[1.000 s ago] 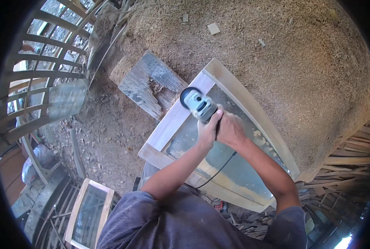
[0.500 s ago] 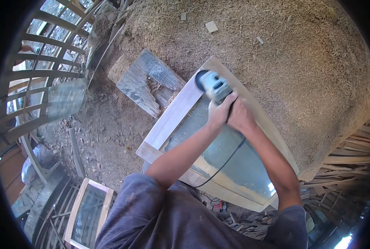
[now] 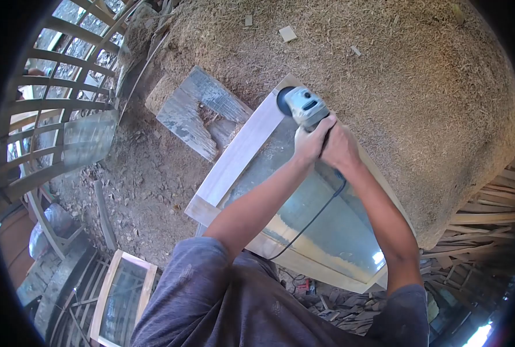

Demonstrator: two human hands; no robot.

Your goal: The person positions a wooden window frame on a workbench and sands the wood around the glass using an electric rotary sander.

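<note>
Both my hands are closed round the body of an angle grinder [image 3: 305,107] with a dark round disc. My left hand [image 3: 310,141] grips it from the left side, and my right hand [image 3: 339,144] wraps it from the right. The disc lies over the far corner of a wooden frame [image 3: 243,144] with a glass pane [image 3: 292,173] set in it. From the grinder a dark cord [image 3: 312,222] runs back over the glass towards my body. Dust or a pale film covers part of the pane.
Beyond the frame rises a large heap of wood shavings [image 3: 419,104]. Weathered boards [image 3: 197,110] lie to its left. A smaller glazed frame [image 3: 123,295] stands at lower left, near a slatted wooden lattice [image 3: 67,104]. Stacked wood strips [image 3: 488,217] fill the right side.
The grinder and both hands have shifted slightly away from me, towards the frame's far corner. The disc has turned a little, and the whole view has moved slightly.
</note>
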